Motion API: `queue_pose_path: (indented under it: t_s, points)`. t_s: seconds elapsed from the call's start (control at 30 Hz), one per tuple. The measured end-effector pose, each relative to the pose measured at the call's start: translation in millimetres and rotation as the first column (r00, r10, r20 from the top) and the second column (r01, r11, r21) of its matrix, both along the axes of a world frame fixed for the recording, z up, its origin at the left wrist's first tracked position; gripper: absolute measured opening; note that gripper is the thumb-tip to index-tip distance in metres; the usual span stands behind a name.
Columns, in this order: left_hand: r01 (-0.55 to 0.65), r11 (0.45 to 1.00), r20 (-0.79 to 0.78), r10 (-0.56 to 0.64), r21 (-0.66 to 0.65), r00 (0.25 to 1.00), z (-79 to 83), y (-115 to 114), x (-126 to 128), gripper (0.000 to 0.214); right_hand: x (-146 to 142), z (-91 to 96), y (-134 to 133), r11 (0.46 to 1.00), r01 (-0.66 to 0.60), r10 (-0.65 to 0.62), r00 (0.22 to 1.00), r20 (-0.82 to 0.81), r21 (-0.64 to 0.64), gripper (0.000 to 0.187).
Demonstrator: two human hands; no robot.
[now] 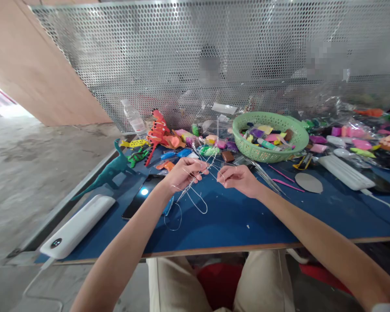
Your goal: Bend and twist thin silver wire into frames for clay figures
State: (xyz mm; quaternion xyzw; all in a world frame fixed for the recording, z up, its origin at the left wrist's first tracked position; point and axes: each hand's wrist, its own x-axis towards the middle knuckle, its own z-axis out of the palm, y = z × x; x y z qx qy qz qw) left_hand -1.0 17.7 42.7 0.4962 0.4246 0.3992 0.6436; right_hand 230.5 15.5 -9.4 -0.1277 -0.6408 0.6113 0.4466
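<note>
My left hand [186, 173] is closed around a twisted wire frame [191, 184] of thin silvery wire, held over the table's middle. Wire loops stick out below that hand, and a long double strand rises above it. To the right, my right hand [235, 178] pinches a thin wire end that runs toward the frame; the fingertips partly hide it. A loose loop of wire [199, 203] hangs between the hands and the table's near edge. Just beyond the hands lies a bright green clay packet [209, 150].
A green basket [269, 156] of clay packets stands behind my right hand. Left are a teal dinosaur figure [112, 167], a red spiky figure [157, 130], a phone [139, 201] and a white power bank [79, 225]. Loose wires [266, 175] lie right. A perforated metal panel [169, 56] rises behind.
</note>
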Motion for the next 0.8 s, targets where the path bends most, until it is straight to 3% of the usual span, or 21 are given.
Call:
queue_pose_path:
  t_s: [0.13,0.4,0.67,0.8]
  points:
    - [-0.029,0.999,0.055,0.030,-0.019,0.998,-2.6,-3,5,0.021,1,4.3,-4,0.999,0.037,-0.036,0.997,-0.072,0.011,0.015]
    - [-0.095,0.992,0.058,0.100,-0.083,0.993,-0.3,-10,16,0.019,0,15.7,-12,0.998,0.065,-0.066,0.996,-0.059,-0.012,0.008]
    - [-0.089,0.989,0.110,0.102,-0.118,0.989,-2.9,-8,18,0.013,0,22.5,-21,0.945,0.233,-0.241,0.971,0.005,0.229,0.010]
    - [-0.094,0.992,0.085,0.101,-0.088,0.991,-5.6,-6,18,0.020,-1,22.3,-20,0.942,0.252,-0.258,0.966,-0.002,0.220,0.012]
